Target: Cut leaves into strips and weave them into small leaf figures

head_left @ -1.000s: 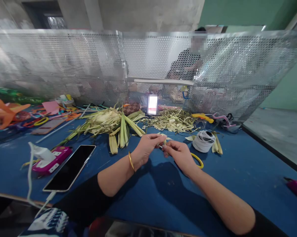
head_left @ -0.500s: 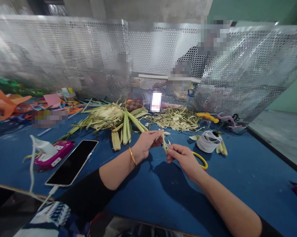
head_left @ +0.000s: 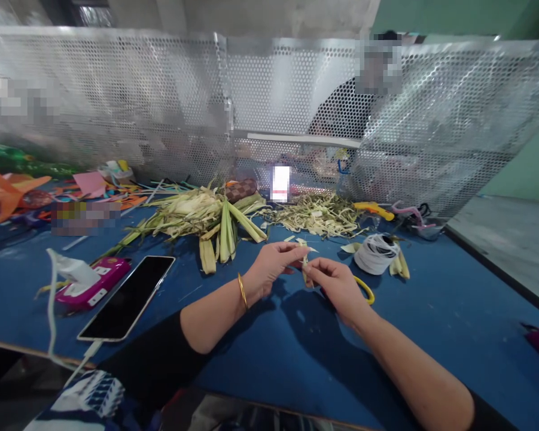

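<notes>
Husk strip's [head_left: 304, 264] left of the white spool [head_left: 375, 256], long axis running up-down in view; left grip [head_left: 273, 267] and right grip [head_left: 335, 287] both pinch it, right one's nearer the spool.

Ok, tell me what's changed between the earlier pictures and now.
The left hand and right hand, close together at first, then slightly apart with the pale strip showing between them, have drawn close again at that strip. No pickup or release is visible. The view tilted slightly too. The white spool, black-screened phone and leaf heap stayed put.
</notes>
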The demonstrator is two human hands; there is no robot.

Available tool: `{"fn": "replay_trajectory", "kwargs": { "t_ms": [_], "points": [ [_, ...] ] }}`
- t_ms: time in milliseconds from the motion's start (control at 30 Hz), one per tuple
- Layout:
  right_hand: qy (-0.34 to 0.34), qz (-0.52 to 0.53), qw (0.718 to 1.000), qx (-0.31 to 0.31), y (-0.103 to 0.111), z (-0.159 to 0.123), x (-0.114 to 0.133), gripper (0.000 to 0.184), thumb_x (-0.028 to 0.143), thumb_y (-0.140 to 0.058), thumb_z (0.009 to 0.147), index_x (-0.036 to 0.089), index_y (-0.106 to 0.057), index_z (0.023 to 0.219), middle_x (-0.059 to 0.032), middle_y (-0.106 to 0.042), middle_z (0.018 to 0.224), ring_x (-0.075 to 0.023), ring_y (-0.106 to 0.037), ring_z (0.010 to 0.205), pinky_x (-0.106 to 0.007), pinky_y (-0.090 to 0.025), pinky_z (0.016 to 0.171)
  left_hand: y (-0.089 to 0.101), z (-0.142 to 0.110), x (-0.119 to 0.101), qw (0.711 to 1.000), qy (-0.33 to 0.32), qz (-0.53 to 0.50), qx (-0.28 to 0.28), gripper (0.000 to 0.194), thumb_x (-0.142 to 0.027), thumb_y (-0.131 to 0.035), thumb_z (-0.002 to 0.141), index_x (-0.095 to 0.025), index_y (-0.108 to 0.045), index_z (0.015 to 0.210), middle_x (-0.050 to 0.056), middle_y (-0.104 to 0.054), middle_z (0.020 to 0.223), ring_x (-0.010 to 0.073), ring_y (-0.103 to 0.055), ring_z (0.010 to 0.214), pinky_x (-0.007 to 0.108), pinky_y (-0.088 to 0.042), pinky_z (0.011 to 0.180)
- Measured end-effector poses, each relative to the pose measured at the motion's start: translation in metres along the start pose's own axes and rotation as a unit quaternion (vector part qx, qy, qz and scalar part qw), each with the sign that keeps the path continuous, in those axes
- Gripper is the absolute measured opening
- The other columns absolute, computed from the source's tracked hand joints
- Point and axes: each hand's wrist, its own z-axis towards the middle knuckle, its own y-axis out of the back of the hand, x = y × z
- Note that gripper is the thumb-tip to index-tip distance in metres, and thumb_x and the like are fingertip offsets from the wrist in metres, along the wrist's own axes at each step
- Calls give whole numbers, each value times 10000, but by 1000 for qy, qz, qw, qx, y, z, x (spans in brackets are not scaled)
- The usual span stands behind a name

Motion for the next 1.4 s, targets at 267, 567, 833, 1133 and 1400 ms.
{"fn": "replay_trajectory", "kwargs": {
  "t_ms": [267, 567, 833, 1133, 1400],
  "points": [
    [55, -98, 994, -9, 6, 3, -5, 266, 409, -584, 760, 202, -569, 593, 8, -563, 534, -140, -481, 539, -269, -368, 551, 0, 1, 5, 999, 13, 45, 9, 265, -372, -770, 561, -153, -628, 607, -4, -595, 624, 103, -517, 602, 231, -382, 587],
    [75, -192, 978, -15, 16, 5, -6, 251, 378, -525, 807, 202, -581, 637, 5, -582, 566, -149, -508, 565, -273, -374, 574, 1, -2, 0, 995, -5, 85, 41, 233, -354, -709, 657, -158, -587, 626, -20, -566, 576, 95, -510, 535, 240, -410, 574],
    [7, -65, 998, 18, 11, 3, -4, 269, 401, -648, 708, 193, -565, 558, 21, -554, 514, -120, -483, 509, -263, -374, 548, 1, 1, 5, 998, 12, 44, 38, 285, -366, -767, 596, -148, -589, 637, -20, -567, 605, 80, -502, 534, 225, -411, 552],
    [-48, 70, 995, 45, 14, 4, -1, 254, 401, -710, 655, 178, -597, 615, 25, -553, 542, -111, -489, 536, -264, -375, 578, 4, 3, 4, 997, 33, 18, 72, 348, -386, -824, 537, -148, -585, 619, -29, -552, 578, 75, -497, 524, 240, -436, 594],
    [-48, 64, 995, 57, 10, 4, -6, 256, 365, -720, 657, 182, -560, 576, 36, -542, 536, -98, -471, 525, -254, -371, 582, 0, -1, 4, 996, 50, 17, 67, 327, -354, -826, 522, -143, -613, 651, -7, -590, 641, 92, -526, 586, 227, -422, 572]
  ]
}}
